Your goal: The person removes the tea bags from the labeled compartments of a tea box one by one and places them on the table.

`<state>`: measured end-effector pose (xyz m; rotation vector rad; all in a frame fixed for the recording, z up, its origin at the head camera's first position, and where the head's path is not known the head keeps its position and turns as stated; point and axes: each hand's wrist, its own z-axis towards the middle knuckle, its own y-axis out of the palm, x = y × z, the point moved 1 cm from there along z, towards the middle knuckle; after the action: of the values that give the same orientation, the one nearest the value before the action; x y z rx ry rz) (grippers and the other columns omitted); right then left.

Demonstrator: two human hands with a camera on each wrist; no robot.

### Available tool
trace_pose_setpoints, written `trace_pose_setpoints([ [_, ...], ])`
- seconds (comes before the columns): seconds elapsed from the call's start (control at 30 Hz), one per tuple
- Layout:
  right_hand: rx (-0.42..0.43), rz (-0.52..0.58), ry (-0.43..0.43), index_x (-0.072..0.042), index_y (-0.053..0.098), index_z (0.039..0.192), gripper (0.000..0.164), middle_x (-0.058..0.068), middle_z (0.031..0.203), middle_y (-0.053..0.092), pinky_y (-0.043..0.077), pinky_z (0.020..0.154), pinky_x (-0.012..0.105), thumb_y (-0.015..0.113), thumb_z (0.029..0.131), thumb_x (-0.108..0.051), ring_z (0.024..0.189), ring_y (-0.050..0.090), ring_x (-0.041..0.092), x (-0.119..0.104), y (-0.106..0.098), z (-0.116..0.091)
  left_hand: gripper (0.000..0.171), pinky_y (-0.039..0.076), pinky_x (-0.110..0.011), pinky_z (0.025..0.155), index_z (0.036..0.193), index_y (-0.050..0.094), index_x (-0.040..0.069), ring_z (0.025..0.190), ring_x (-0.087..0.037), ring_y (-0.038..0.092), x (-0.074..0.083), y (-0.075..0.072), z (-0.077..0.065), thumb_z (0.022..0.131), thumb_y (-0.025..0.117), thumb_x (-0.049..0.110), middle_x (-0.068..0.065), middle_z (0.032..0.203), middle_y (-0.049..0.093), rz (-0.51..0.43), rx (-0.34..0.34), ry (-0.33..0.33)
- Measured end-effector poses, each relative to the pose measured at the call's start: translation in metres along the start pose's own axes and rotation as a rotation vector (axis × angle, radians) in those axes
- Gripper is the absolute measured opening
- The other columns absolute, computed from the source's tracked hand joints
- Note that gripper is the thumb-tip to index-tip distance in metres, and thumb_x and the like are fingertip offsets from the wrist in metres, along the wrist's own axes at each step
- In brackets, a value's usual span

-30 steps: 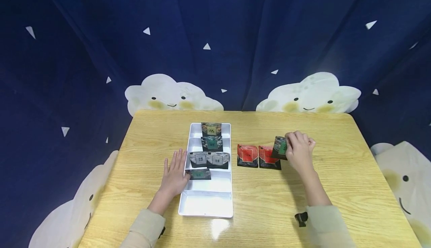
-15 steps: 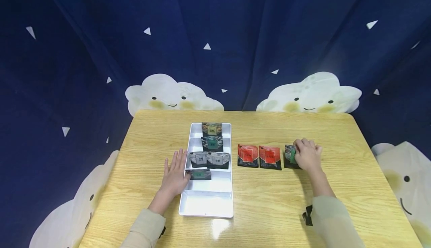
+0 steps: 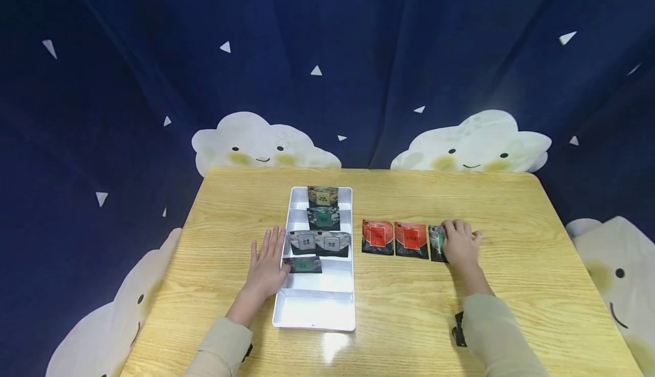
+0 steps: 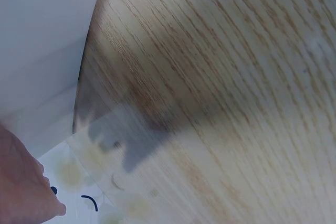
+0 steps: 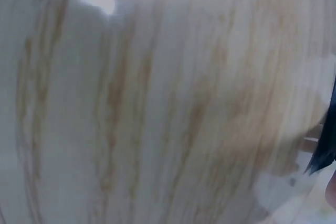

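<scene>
My right hand [image 3: 462, 246] pinches a dark packet with a green label [image 3: 437, 243], at the right end of a row. Beside it on the left lie two red-and-black packets [image 3: 411, 240]. The held packet's dark corner [image 5: 324, 140] shows at the edge of the right wrist view; my hand hides its right part in the head view. My left hand [image 3: 266, 266] rests with straight fingers along the left rim of a white tray [image 3: 314, 311]. Its thumb touches or lies just beside a dark green-labelled packet [image 3: 303, 265] in the tray.
Up the tray's compartments lie two grey packets [image 3: 331, 244] side by side, a green-labelled packet [image 3: 323, 218] and a yellow-labelled packet [image 3: 323, 197]. The wooden table [image 3: 409, 309] ends at a dark blue curtain [image 3: 286, 81] with cloud shapes.
The right hand has carried the green-labelled packet right, off the second red packet, and down toward the table beside it. It has then shifted slightly back left. The left hand stays put.
</scene>
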<state>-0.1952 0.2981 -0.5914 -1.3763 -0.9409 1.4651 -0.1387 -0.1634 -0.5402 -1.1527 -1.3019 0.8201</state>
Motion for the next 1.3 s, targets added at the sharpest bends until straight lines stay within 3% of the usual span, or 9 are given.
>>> trace_pose_setpoints([
  [0.87,0.065,0.055,0.056,-0.008,0.047,0.110,0.018,0.019,0.119,0.042,0.015,0.090,0.063,0.039,0.097,-0.017,0.114,0.032,0.041,-0.006,0.004,-0.002,0.079,0.000,-0.054,0.110,0.148,0.006,0.009,0.140,-0.031,0.002,0.000,-0.002,0.000,0.083,0.049,0.027,-0.012,0.153,0.004,-0.010,-0.005,0.001],
  [1.03,0.139,0.126,0.068,-0.007,0.049,0.113,0.021,0.021,0.119,0.045,0.015,0.091,0.063,0.042,0.096,-0.017,0.114,0.034,0.041,-0.017,-0.003,0.002,0.079,0.001,-0.054,0.110,0.148,0.007,0.010,0.140,-0.031,0.003,0.000,-0.002,-0.001,0.083,0.049,0.027,-0.012,0.153,0.007,-0.011,-0.002,-0.008],
  [1.3,0.322,0.220,-0.065,-0.004,0.054,0.109,0.021,0.021,0.114,0.052,0.017,0.087,0.061,0.055,0.090,-0.011,0.109,0.041,0.042,-0.061,-0.028,0.000,0.079,0.001,-0.055,0.110,0.148,0.007,0.010,0.140,-0.031,0.003,0.001,-0.003,-0.001,0.083,0.048,0.027,-0.013,0.153,0.006,-0.008,-0.003,0.000],
])
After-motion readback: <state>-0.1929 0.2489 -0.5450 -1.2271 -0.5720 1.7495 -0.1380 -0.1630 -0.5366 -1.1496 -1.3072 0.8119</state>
